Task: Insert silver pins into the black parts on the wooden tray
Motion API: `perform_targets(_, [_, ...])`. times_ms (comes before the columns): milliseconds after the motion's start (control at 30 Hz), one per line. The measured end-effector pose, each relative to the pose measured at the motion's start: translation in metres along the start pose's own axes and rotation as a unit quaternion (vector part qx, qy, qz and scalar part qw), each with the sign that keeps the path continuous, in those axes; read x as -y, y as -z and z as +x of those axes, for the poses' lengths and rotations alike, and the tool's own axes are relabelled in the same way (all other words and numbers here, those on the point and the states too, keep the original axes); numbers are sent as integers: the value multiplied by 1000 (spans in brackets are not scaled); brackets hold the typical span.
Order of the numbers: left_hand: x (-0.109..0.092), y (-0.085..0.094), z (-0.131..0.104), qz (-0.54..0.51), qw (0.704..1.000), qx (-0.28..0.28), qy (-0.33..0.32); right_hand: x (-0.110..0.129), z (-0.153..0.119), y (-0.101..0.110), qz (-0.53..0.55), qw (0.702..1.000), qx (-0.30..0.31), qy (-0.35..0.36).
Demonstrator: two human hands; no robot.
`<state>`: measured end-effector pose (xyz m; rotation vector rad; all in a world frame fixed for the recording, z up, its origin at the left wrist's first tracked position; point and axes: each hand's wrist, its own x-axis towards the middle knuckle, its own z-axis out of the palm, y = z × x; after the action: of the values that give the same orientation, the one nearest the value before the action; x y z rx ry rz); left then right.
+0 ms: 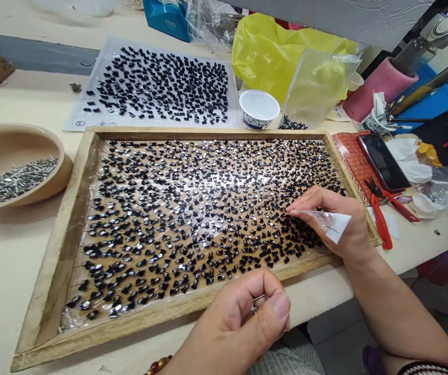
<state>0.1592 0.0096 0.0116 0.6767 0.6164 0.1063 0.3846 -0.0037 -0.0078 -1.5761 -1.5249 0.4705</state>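
My left hand is closed at the front edge of a wooden-framed tray; small metal pieces show between its curled fingers. Over the tray's right part, my right hand pinches a small clear and white plastic cone, its tip pointing left among the pieces. Rows of small black pieces with shiny spots cover the plastic-lined tray. To the left sits a tan bowl of metal pins.
Behind the tray lie a white sheet with black pieces, a patterned cup and a yellow bag. Red-handled pliers, a phone and a pink roll are at the right.
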Motion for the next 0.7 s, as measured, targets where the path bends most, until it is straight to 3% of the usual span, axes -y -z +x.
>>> perform_targets(233, [-3,3,2,1,1000,8,-1,11,2,3,102,987,-116,-44])
perform_targets(367, [-1,7,5,21,999,48,3,14,-7,5,72,994,-66,-44])
perform_targets(700, [-3,6,1,34,998,52,1,0,-14,1,8,1000,-23,5])
